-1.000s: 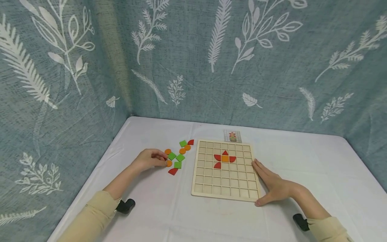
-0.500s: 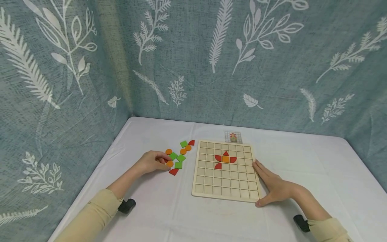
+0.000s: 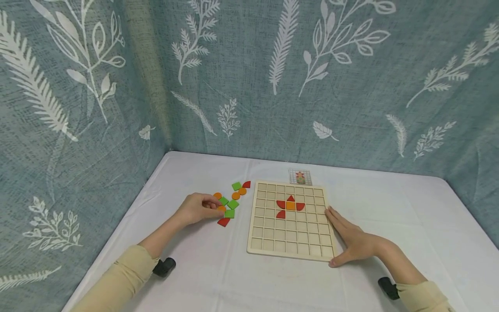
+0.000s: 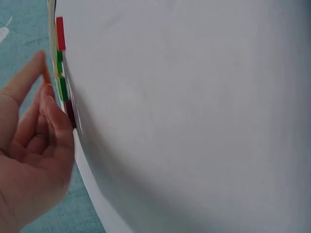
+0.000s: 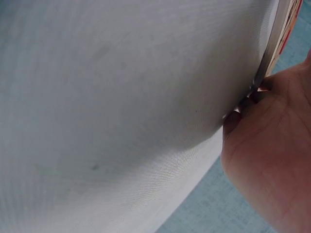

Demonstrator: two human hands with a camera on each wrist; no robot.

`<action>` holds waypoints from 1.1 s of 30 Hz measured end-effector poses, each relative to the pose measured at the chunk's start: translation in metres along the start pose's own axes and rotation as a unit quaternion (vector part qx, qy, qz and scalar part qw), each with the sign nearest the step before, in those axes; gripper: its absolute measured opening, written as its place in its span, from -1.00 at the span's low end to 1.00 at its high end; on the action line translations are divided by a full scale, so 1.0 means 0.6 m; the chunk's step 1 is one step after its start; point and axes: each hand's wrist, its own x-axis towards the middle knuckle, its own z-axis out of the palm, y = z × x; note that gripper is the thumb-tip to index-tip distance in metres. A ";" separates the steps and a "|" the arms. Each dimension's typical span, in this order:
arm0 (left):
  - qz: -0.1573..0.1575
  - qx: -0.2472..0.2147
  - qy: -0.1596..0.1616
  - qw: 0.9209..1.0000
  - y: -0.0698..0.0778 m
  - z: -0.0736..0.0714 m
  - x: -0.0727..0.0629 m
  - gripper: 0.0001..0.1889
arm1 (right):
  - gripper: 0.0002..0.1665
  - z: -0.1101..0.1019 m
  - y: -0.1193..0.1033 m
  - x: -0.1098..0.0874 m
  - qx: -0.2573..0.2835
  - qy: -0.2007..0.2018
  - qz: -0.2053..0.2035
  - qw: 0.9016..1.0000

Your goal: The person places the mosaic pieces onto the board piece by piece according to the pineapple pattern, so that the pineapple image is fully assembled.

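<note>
My left hand (image 3: 199, 209) pinches an orange round disc (image 3: 221, 209) between thumb and fingertip, among the loose pieces left of the board. In the left wrist view the disc (image 4: 46, 76) shows edge-on between the fingers, raised off the cloth. Close by lie a green square (image 3: 230, 214), another green square (image 3: 233, 204) and a red quarter-circle (image 3: 223, 222). My right hand (image 3: 354, 239) rests with straight fingers along the right edge of the wooden grid board (image 3: 273, 242), thumb at its near corner. On the board, red pieces (image 3: 281, 214) surround an orange square (image 3: 290, 206).
A small pattern card (image 3: 300, 177) lies behind the board. Farther back on the left are more loose pieces: a green square (image 3: 237, 186), a red quarter-circle (image 3: 247, 184) and orange discs (image 3: 236, 196). A patterned blue curtain (image 3: 249, 121) hangs behind the white-covered table (image 3: 273, 286).
My left hand has moved slightly right, drawing the orange disc toward the green squares and closing thumb and finger on it. My right hand and the board have stayed put.
</note>
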 end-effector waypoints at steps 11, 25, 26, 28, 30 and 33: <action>0.014 -0.092 -0.017 0.996 0.054 0.051 0.014 -0.69 | 0.62 0.002 0.003 -0.002 0.005 -0.001 0.000 1.000; 0.063 -0.083 -0.057 0.993 0.133 0.134 0.054 -0.72 | 0.64 0.000 0.001 0.000 -0.003 -0.003 0.007 1.000; 0.064 -0.081 -0.060 0.993 0.139 0.138 0.057 -0.72 | 0.64 -0.001 0.001 0.000 -0.003 -0.003 0.007 1.000; 0.070 -0.071 -0.065 0.993 0.148 0.147 0.062 -0.72 | 0.64 -0.001 0.000 0.000 -0.003 -0.002 0.006 1.000; 0.076 -0.058 -0.067 0.993 0.154 0.155 0.068 -0.73 | 0.65 -0.001 0.001 0.000 -0.007 0.000 0.006 1.000; 0.090 -0.040 -0.067 0.993 0.158 0.166 0.077 -0.74 | 0.64 0.000 0.001 0.000 -0.008 0.002 0.006 1.000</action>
